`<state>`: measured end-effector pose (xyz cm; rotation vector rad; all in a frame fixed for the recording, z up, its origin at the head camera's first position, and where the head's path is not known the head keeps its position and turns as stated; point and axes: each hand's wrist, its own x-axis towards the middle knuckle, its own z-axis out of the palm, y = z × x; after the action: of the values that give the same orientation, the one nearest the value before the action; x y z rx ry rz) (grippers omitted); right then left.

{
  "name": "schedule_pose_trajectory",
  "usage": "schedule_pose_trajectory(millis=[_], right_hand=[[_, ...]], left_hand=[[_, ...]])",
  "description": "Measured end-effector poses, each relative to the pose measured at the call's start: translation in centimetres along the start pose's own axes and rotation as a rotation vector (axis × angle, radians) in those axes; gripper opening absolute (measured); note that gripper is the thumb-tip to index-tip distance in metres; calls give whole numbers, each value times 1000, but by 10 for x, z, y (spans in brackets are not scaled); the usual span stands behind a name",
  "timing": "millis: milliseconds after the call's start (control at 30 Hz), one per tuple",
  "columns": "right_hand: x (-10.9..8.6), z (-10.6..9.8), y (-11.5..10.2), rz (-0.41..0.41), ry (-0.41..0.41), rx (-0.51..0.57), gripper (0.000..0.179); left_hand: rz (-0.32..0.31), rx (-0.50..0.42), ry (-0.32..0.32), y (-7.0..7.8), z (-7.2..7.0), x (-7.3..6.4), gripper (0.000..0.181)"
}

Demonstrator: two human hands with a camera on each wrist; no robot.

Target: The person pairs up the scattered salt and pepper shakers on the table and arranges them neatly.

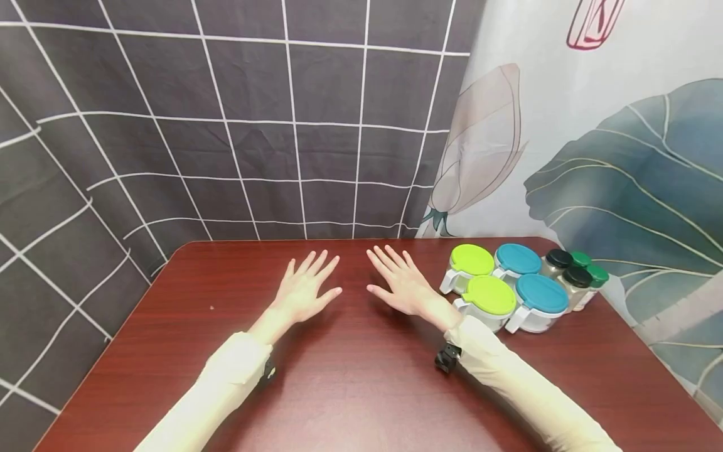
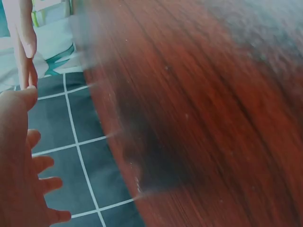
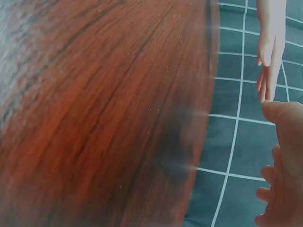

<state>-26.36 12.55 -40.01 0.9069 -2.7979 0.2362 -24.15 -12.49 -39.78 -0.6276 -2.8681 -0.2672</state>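
In the head view my left hand (image 1: 302, 292) is held palm down over the reddish-brown table (image 1: 350, 376), fingers spread and straight, nothing in it. My right hand (image 1: 403, 285) mirrors it a little to the right, also spread and without any object. Each wrist view shows its own hand from the side, the left hand (image 2: 19, 156) and the right hand (image 3: 284, 161), with a gap between the fingers and the tabletop. Nearest to the right hand and forearm stand two clear jars with green lids (image 1: 472, 260) and white handles.
Beside the green-lidded jars are two blue-lidded jars (image 1: 542, 294). Farther right stand small shaker bottles with black caps (image 1: 577, 277) and green caps (image 1: 597, 275). A dark grid-patterned cloth (image 1: 327, 150) hangs behind the table, and a pale floral curtain (image 1: 508, 188) hangs at the right.
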Motion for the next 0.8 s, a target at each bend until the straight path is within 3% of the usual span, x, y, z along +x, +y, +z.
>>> schedule_pose_trajectory(millis=[467,800], right_hand=[[-6,-6,3,-7,41,2,68],[-11,-8,7,-36,86,24,65]], left_hand=[[-8,-59,-1,11,5,0,60],[8,-100,65,21,5,-1,54]])
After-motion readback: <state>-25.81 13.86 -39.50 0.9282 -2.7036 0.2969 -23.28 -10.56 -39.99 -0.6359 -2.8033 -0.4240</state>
